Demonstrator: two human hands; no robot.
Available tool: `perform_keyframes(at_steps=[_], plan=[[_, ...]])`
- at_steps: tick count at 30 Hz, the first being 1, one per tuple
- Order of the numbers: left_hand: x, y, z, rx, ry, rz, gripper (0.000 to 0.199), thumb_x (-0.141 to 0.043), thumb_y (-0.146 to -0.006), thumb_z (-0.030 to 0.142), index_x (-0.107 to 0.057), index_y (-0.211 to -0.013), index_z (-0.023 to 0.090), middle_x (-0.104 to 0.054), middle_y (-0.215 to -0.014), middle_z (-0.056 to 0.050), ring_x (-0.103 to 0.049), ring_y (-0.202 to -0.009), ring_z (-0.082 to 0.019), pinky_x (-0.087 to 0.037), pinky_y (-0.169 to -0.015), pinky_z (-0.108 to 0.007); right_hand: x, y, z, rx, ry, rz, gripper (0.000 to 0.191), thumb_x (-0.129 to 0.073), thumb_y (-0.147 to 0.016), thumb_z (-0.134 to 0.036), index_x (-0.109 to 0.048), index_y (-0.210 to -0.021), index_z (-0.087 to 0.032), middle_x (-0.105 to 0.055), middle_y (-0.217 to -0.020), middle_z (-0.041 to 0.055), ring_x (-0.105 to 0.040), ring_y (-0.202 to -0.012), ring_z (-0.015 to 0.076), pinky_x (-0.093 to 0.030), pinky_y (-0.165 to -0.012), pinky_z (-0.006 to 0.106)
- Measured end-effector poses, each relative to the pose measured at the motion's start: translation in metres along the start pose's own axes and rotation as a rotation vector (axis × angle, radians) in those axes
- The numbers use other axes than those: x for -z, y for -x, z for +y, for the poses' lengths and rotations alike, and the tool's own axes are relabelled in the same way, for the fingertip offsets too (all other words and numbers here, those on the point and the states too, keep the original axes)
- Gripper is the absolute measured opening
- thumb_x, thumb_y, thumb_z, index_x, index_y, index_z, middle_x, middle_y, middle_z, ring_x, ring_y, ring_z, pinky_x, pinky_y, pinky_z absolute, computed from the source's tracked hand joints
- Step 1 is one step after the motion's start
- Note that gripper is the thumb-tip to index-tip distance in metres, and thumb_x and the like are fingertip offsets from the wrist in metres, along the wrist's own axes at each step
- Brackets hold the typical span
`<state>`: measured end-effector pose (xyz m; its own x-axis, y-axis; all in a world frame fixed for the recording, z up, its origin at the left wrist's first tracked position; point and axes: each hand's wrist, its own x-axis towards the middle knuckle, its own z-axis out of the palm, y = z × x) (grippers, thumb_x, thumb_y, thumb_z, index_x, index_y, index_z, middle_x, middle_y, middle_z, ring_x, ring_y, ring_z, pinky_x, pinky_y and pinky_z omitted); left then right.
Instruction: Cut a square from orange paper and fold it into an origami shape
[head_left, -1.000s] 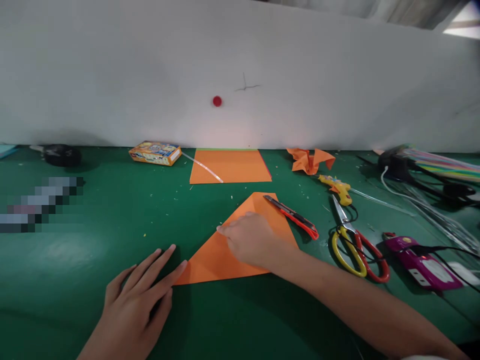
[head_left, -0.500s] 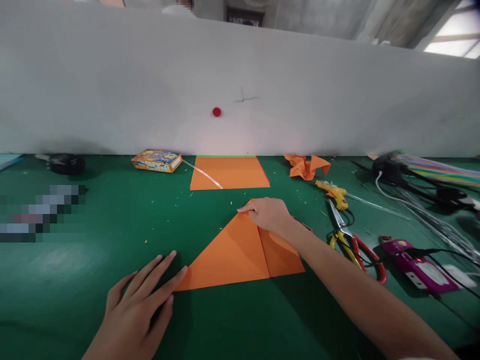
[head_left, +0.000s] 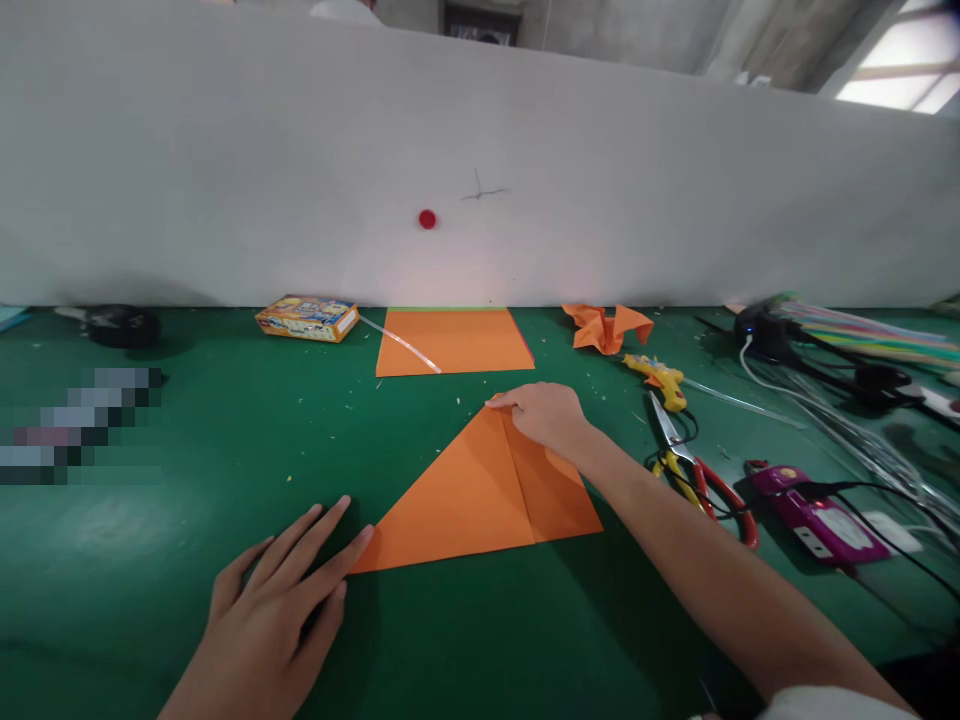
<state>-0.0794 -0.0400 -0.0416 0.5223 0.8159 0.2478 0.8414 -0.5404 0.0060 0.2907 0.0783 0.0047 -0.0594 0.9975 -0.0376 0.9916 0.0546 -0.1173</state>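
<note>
A folded sheet of orange paper (head_left: pixel 465 490) lies on the green table, narrowing to a point at its far end. A crease runs from that point down to the near edge. My right hand (head_left: pixel 547 415) is closed at the far point, its fingers curled and the index finger pressing on the paper; the part under the palm is hidden. My left hand (head_left: pixel 281 600) lies open on the table with fingers spread, its index fingertip touching the paper's left corner.
At the back are a stack of orange sheets (head_left: pixel 457 342), a small printed box (head_left: pixel 307 319) and a crumpled orange paper piece (head_left: pixel 606 328). To the right lie a yellow glue gun (head_left: pixel 660 378), scissors (head_left: pixel 669 428), red-handled pliers (head_left: pixel 724 495), a purple device (head_left: pixel 817 515) and cables.
My right hand has slid slightly right and away along the far point, exposing more of the tip. My left hand stays at the corner. The view has shifted a little.
</note>
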Motion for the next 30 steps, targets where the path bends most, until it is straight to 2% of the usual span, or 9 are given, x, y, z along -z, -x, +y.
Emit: perform_keyframes(at_steps=[10,13,17,19,23,25,26,28,30], plan=[[-0.001,0.000,-0.002,0.029,0.056,0.014,0.052,-0.043,-0.101,0.033,-0.048,-0.150,0.049,-0.044,-0.161,0.007,-0.047,-0.144,-0.031,-0.043,-0.108,-0.051,-0.001,-0.006,0.005,-0.029,0.001,0.022,0.051,-0.046,-0.095,-0.016,-0.072,-0.123,-0.050,-0.073,-0.130,-0.0093,-0.070,-0.105,0.0216,-0.050,-0.071,0.028],[-0.001,0.000,-0.001,0.023,0.059,0.012,0.052,-0.044,-0.101,0.033,-0.047,-0.150,0.050,-0.043,-0.161,0.007,-0.048,-0.143,-0.031,-0.044,-0.107,-0.052,-0.001,-0.006,0.006,-0.025,0.026,0.039,0.050,-0.045,-0.096,-0.016,-0.072,-0.126,-0.046,-0.076,-0.124,-0.0054,-0.071,-0.102,0.0215,-0.049,-0.076,0.031],[-0.002,0.000,-0.001,0.019,0.035,0.010,0.052,-0.042,-0.102,0.032,-0.046,-0.151,0.049,-0.042,-0.162,0.006,-0.047,-0.144,-0.031,-0.043,-0.106,-0.051,-0.001,0.002,0.000,0.008,0.088,0.083,0.050,-0.045,-0.093,-0.012,-0.072,-0.129,-0.034,-0.079,-0.115,0.0041,-0.071,-0.098,0.0233,-0.045,-0.086,0.037],[-0.002,0.000,-0.001,0.014,0.028,0.008,0.053,-0.041,-0.102,0.032,-0.045,-0.152,0.049,-0.041,-0.163,0.006,-0.046,-0.145,-0.031,-0.042,-0.106,-0.051,-0.002,0.010,-0.012,0.066,0.112,0.096,0.048,-0.047,-0.091,-0.011,-0.074,-0.127,-0.029,-0.079,-0.108,0.0068,-0.070,-0.094,0.0235,-0.041,-0.087,0.039],[-0.001,0.001,0.000,0.020,0.042,0.002,0.052,-0.044,-0.101,0.033,-0.047,-0.151,0.047,-0.041,-0.163,0.005,-0.046,-0.145,-0.032,-0.041,-0.107,-0.050,0.002,0.034,-0.048,0.233,0.123,0.119,0.048,-0.050,-0.091,-0.014,-0.070,-0.132,-0.029,-0.078,-0.102,0.0052,-0.068,-0.094,0.0224,-0.036,-0.083,0.037],[0.001,0.001,0.001,0.020,0.035,-0.007,0.052,-0.043,-0.101,0.032,-0.047,-0.151,0.046,-0.042,-0.162,0.005,-0.046,-0.145,-0.031,-0.042,-0.106,-0.049,0.007,0.047,-0.067,0.354,0.118,0.150,0.048,-0.049,-0.091,-0.012,-0.069,-0.132,-0.027,-0.077,-0.095,0.0049,-0.068,-0.088,0.0218,-0.036,-0.079,0.037],[0.001,0.001,0.002,0.016,0.025,-0.012,0.052,-0.042,-0.102,0.032,-0.046,-0.152,0.046,-0.041,-0.163,0.005,-0.045,-0.145,-0.031,-0.042,-0.106,-0.048,0.009,0.053,-0.076,0.429,0.108,0.119,0.048,-0.050,-0.090,-0.013,-0.069,-0.132,-0.028,-0.077,-0.095,0.0042,-0.068,-0.087,0.0218,-0.036,-0.079,0.037],[0.002,0.001,0.003,0.001,0.004,-0.001,0.052,-0.040,-0.103,0.032,-0.045,-0.153,0.046,-0.041,-0.163,0.005,-0.045,-0.145,-0.029,-0.042,-0.105,-0.048,0.009,0.065,-0.091,0.591,0.091,-0.065,0.049,-0.054,-0.089,-0.016,-0.066,-0.135,-0.028,-0.078,-0.099,0.0036,-0.070,-0.088,0.0225,-0.039,-0.078,0.037],[0.002,0.000,0.004,-0.012,-0.012,0.016,0.052,-0.039,-0.103,0.032,-0.045,-0.153,0.045,-0.041,-0.163,0.005,-0.046,-0.144,-0.029,-0.041,-0.104,-0.049,0.005,0.072,-0.102,0.679,0.061,-0.162,0.055,-0.054,-0.091,-0.019,-0.058,-0.145,-0.025,-0.078,-0.108,0.0061,-0.070,-0.094,0.0236,-0.042,-0.082,0.038]])
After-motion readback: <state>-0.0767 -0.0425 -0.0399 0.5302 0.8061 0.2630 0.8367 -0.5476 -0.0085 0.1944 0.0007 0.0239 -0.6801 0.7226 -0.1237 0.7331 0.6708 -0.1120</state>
